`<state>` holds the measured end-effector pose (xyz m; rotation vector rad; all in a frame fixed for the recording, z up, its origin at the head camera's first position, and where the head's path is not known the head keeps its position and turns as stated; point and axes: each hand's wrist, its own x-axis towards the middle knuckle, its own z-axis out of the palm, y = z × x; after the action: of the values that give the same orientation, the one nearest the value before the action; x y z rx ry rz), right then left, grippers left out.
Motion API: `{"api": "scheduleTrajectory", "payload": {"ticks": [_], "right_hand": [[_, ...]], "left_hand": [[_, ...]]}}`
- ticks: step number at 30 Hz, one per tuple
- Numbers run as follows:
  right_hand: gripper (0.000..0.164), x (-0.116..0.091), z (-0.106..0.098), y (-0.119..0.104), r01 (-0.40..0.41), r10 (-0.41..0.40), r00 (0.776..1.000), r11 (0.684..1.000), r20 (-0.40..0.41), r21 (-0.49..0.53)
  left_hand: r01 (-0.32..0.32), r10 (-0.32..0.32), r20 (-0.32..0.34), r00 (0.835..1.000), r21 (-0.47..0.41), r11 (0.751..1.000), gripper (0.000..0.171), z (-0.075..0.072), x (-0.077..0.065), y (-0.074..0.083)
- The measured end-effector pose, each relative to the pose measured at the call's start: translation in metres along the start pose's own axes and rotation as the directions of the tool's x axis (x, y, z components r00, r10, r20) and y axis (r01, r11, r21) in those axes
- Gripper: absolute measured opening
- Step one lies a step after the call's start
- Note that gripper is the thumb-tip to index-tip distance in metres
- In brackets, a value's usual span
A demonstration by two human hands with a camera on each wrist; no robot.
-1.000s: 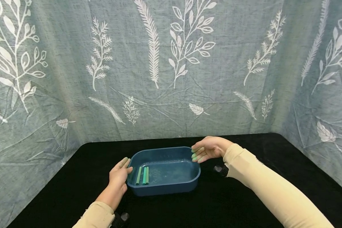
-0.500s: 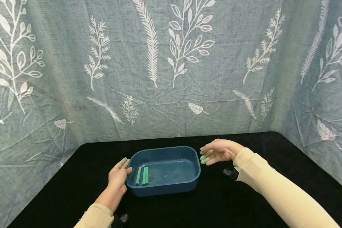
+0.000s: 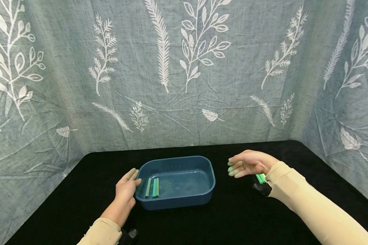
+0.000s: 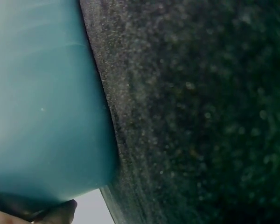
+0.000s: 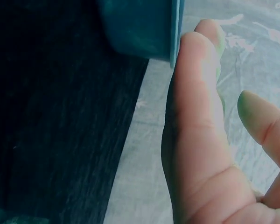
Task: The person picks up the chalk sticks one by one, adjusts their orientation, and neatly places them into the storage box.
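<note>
A blue plastic basin [image 3: 179,202] stands on the black table. Three green chalk sticks [image 3: 154,188] lie side by side at the left end of its floor. My left hand [image 3: 125,189] holds the basin's left rim, thumb over the edge and fingers along the outside; in the left wrist view the basin's wall [image 4: 46,112] fills the left side. To the right of the basin my right hand [image 3: 248,164] hovers with fingers extended and holds nothing. Pale green powder coats its fingertips [image 5: 247,105]. Bright green sticks [image 3: 261,178] lie partly hidden beneath the right wrist.
Black cloth covers the table [image 3: 184,228]. A grey-green curtain [image 3: 178,119] with white leaf prints hangs behind it and along both sides.
My right hand has moved right, from over the basin's right rim to beyond it, and green sticks have come into view under its wrist. The left hand stays at the left rim.
</note>
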<state>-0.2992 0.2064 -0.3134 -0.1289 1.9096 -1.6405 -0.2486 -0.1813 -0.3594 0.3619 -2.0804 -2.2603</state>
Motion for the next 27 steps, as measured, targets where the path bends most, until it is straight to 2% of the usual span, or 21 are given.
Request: {"api": "scheduleTrajectory", "payload": {"ticks": [7, 10, 19, 27], "right_hand": [[0.028, -0.011, -0.012, 0.005, 0.002, -0.001, 1.000, 1.000, -0.022, 0.018], [0.028, -0.016, -0.018, 0.006, 0.006, -0.006, 1.000, 1.000, -0.029, 0.015], [0.053, -0.031, -0.042, 0.015, -0.009, 0.009, 0.999, 1.000, -0.050, -0.006], [0.058, -0.038, -0.065, 0.028, -0.018, 0.017, 0.997, 1.000, -0.069, -0.022]], "left_hand": [[0.022, -0.022, 0.001, 1.000, 0.014, 1.000, 0.057, -0.001, 0.000, 0.002], [0.016, -0.016, 0.004, 1.000, 0.013, 1.000, 0.057, -0.001, 0.000, 0.002], [0.019, -0.019, 0.012, 1.000, 0.015, 1.000, 0.057, -0.002, -0.001, 0.003], [0.020, -0.020, 0.004, 1.000, 0.023, 1.000, 0.057, -0.002, -0.001, 0.002]]}}
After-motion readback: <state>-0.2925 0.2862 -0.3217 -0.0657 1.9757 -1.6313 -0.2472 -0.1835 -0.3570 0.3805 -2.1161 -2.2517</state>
